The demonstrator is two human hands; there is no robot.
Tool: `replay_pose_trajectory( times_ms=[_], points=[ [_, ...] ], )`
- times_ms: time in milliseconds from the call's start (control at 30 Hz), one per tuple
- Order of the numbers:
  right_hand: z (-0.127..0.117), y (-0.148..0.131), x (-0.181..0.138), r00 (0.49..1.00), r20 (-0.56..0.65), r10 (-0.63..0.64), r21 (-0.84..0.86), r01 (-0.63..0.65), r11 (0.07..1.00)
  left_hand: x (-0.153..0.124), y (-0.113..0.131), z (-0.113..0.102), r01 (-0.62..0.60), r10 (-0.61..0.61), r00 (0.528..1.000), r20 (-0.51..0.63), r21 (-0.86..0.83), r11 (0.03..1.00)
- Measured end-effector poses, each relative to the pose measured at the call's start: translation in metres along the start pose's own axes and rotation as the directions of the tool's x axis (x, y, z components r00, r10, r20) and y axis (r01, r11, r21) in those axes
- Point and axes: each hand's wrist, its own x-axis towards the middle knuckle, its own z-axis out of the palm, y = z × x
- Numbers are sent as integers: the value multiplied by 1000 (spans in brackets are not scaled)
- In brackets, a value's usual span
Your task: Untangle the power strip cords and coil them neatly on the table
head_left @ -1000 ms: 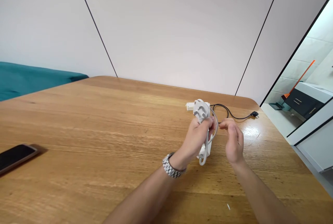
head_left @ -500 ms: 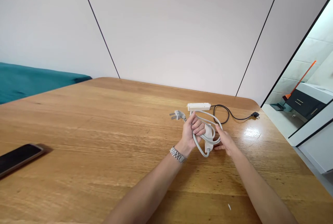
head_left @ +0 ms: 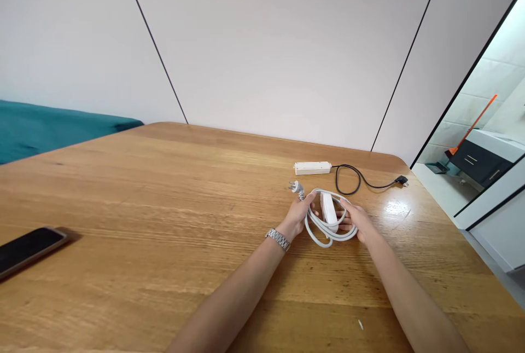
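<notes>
A white power strip [head_left: 328, 212] with its pale grey cord [head_left: 328, 235] wound in loops lies between my two hands, right of the table's middle. My left hand [head_left: 299, 213], with a metal watch at the wrist, is closed on the left side of the loops. Its thumb is near the plug [head_left: 297, 187], whose pins point up and left. My right hand [head_left: 355, 220] grips the right side of the coil, thumb on top and fingers underneath, next to the strip. Part of the fingers of both hands is hidden behind the cord.
Behind the coil lies a second white power strip [head_left: 312, 168] with a black cord [head_left: 348, 179] and plug. A dark phone [head_left: 30, 249] rests at the left of the wooden table [head_left: 164, 221]. A small white scrap [head_left: 360, 324] lies near the front. A pale wall stands behind.
My left hand has shifted from across the loops to their left side. The plug has moved right and turned upward, and the strip now shows more clearly inside the coil.
</notes>
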Motion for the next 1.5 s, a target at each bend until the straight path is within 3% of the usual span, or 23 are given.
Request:
replay_pose_trajectory(
  times_ms=[133, 200, 267, 367, 433, 500, 600, 700, 800, 1033, 1267, 1367, 1500],
  points=[
    [2, 5, 4, 994, -74, -84, -109, 76, 991, 12, -7, -8, -117, 127, 988, -86, 114, 987],
    [1, 8, 8, 966, -133, -223, -216, 191, 957, 15, -8, -11, -167, 189, 975, -120, 169, 971],
    [-1, 12, 12, 879, -179, -442, -331, 369, 868, 16, -8, -13, -212, 283, 942, -179, 335, 918],
    [-1, 17, 15, 704, -116, -700, -420, 604, 677, 15, -8, -16, -155, 452, 853, -261, 700, 697],
    [3, 21, 14, 674, -36, -738, -441, 652, 617, 14, -9, -20, -100, 530, 802, -274, 814, 572],
    [8, 26, 12, 692, 2, -722, -475, 636, 608, 13, -9, -24, -137, 627, 745, -227, 868, 477],
    [14, 34, 9, 706, 9, -708, -538, 600, 592, 11, -8, -30, -322, 754, 655, 45, 919, 226],
    [15, 38, 7, 702, 30, -712, -567, 598, 566, 8, -8, -31, -523, 697, 614, 370, 853, 8],
    [12, 37, 7, 701, 31, -712, -559, 603, 569, 5, -7, -29, -621, 601, 602, 526, 781, -62],
    [13, 32, 2, 708, 0, -706, -465, 625, 627, -25, -5, -15, -579, 567, 619, 543, 804, -138],
    [7, 32, 10, 796, -79, -600, -149, 586, 796, -54, -30, 7, -537, 469, 685, 557, 821, -191],
    [3, 29, 13, 812, -140, -567, -27, 569, 822, -56, -40, 9, -582, 415, 664, 622, 779, -235],
    [-2, 25, 16, 780, -254, -573, 10, 594, 804, -58, -42, 10, -615, 433, 615, 659, 745, -260]
  ],
)
